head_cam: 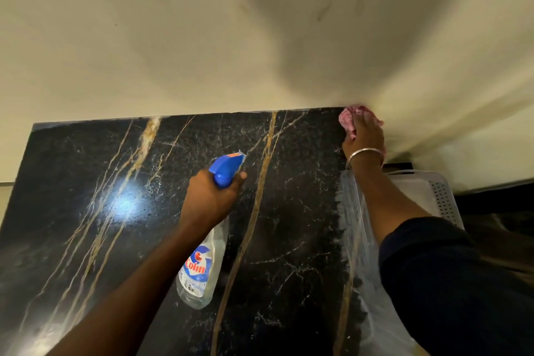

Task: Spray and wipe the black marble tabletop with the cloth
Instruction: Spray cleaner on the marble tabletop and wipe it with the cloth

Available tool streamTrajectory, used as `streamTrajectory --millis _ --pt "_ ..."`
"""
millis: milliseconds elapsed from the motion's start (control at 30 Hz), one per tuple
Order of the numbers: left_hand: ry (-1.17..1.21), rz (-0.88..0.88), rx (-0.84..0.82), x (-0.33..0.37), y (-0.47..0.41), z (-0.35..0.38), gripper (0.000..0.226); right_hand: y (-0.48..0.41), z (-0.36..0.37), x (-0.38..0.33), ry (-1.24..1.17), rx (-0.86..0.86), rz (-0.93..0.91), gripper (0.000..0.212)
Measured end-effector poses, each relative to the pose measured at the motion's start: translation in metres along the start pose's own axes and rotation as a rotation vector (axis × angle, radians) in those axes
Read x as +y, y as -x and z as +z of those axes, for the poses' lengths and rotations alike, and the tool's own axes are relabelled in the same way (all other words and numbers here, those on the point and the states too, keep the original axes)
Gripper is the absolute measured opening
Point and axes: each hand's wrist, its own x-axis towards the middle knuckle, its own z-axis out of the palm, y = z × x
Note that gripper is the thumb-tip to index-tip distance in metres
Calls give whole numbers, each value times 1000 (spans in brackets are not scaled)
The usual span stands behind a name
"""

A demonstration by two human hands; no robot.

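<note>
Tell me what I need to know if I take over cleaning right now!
Left hand: holds the spray bottle over the middle of the tabletop, nozzle pointing toward the wall.
Right hand: presses the pink cloth on the far right corner.
Done: a smeary streak along the right edge suggests wiping there.
Left: probably the middle and left side; neither looks wiped.

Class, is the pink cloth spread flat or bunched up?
Bunched: the pink cloth shows crumpled folds under the right hand at the tabletop's far corner.
</note>
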Motion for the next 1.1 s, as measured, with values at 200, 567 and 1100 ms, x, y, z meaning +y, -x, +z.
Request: streamTrajectory --millis 200,567,1100 --pt "18 -29 -14 2 11 3 24 55 12 -61 -14 30 -12 62" --pt "-5 -8 18 8 26 -2 27 93 7 -54 -23 -62 -192 63" --pt "2 4 -25 2 44 -1 25 146 32 -115 -121 -49 -253 65"
